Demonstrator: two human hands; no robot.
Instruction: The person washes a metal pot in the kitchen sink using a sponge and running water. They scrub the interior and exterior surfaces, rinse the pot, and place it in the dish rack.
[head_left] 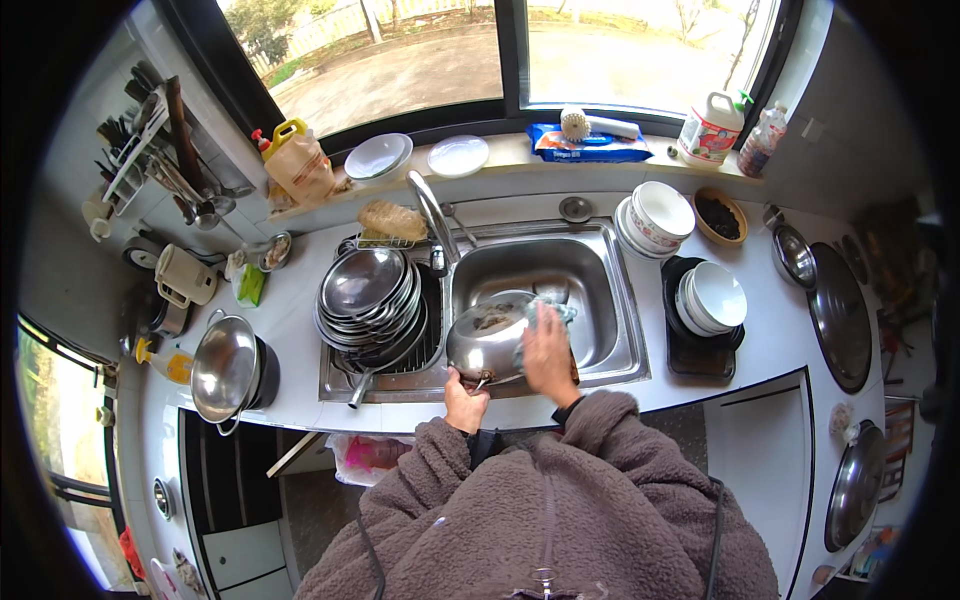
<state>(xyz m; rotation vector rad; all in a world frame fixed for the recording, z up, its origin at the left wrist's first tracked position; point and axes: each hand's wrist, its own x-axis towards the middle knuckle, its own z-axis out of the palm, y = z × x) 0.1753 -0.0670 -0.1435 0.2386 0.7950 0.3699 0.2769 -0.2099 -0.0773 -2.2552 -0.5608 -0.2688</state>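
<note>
A shiny steel pot (475, 345) is tilted over the near left edge of the sink basin (595, 262), its rounded side up with a brownish stained patch on it. My left hand (465, 403) grips the pot at its near edge, close to a small metal loop or handle. Pressed against the pot's right side is a blue-green cloth (560, 312), with my right hand (548, 355) closed over it. Part of the cloth is hidden under the fingers. Behind the pot, the tap (428, 205) arches over the divide between the two basins.
Stacked metal bowls and lids (365, 285) fill the left basin, a pan handle (360, 390) jutting toward me. On the left counter stands a steel wok (225, 368). White bowls (715, 295) and patterned bowls (660, 212) stand to the right. Plates (380, 157) and bottles line the sill.
</note>
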